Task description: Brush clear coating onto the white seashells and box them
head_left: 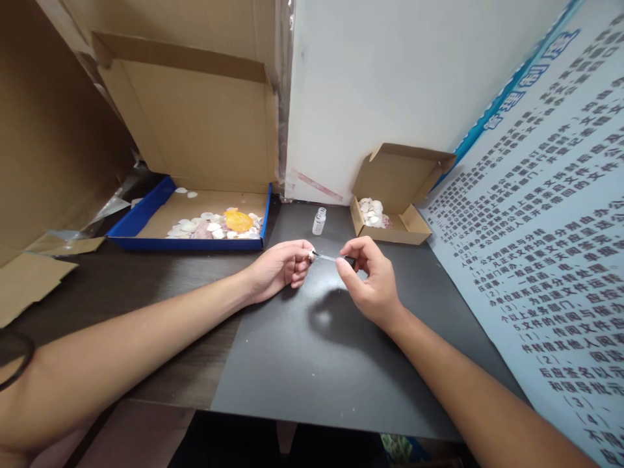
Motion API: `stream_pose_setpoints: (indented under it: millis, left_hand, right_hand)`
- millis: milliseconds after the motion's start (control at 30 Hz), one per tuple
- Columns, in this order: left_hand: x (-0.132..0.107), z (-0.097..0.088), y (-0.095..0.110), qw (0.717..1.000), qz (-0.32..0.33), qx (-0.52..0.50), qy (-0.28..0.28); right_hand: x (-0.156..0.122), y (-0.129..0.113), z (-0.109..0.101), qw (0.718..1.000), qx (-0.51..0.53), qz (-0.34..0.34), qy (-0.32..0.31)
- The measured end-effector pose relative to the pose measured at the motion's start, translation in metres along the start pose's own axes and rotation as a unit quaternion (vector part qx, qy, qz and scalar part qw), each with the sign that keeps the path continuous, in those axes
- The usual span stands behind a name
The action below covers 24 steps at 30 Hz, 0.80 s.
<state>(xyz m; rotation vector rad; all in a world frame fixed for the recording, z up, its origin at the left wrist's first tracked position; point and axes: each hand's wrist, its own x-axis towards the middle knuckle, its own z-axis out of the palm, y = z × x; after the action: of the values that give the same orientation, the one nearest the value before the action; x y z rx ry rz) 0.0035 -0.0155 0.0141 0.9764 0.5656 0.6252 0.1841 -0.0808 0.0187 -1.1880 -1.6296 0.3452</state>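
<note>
Shell piece (311,256): small, pale, pinched in left hand (280,266) fingertips above the black mat (302,364). Probably light and brittle, so best held by its edges. Applicator brush (327,258): thin, flexible, right hand (373,286) gripping its dark cap, tip at the piece. Glass vial (318,221) stands just behind.

An open blue-sided cardboard box (141,221) of pale shells (195,227) sits at the far left edge of the dark surface (160,286), a small brown cardboard box (412,224) at the far right edge, beside a printed white poster (536,260).
</note>
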Motion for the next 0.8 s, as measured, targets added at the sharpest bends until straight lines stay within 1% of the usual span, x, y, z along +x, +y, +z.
stream_pose_setpoints:
  millis: [200, 267, 333, 467, 567, 800]
  left_hand:
    - [-0.0001, 0.0001, 0.0004, 1.0, -0.001, 0.002, -0.004]
    - [0.0, -0.0003, 0.0, 1.0, -0.002, 0.002, -0.003]
    - [0.0001, -0.0008, -0.0006, 1.0, 0.0, 0.004, -0.002]
    - [0.0004, -0.0015, -0.0015, 1.0, 0.001, 0.005, 0.0]
    - [0.0004, -0.0014, -0.0015, 1.0, 0.0, 0.005, 0.0]
    - [0.0001, -0.0008, -0.0004, 1.0, -0.002, 0.008, -0.003]
  right_hand:
    - [0.0021, 0.0001, 0.0016, 0.999, -0.023, 0.031, -0.026]
    - [0.0024, 0.0007, 0.0014, 0.999, -0.025, 0.036, -0.025]
    - [0.002, 0.0008, 0.0009, 0.999, -0.02, 0.031, -0.02]
    - [0.0004, -0.0005, -0.0002, 1.0, 0.004, 0.001, -0.008]
    - [0.0, -0.0014, 0.0, 1.0, 0.001, 0.001, -0.003]
    - [0.0014, 0.0025, 0.0018, 0.998, -0.027, 0.042, -0.048]
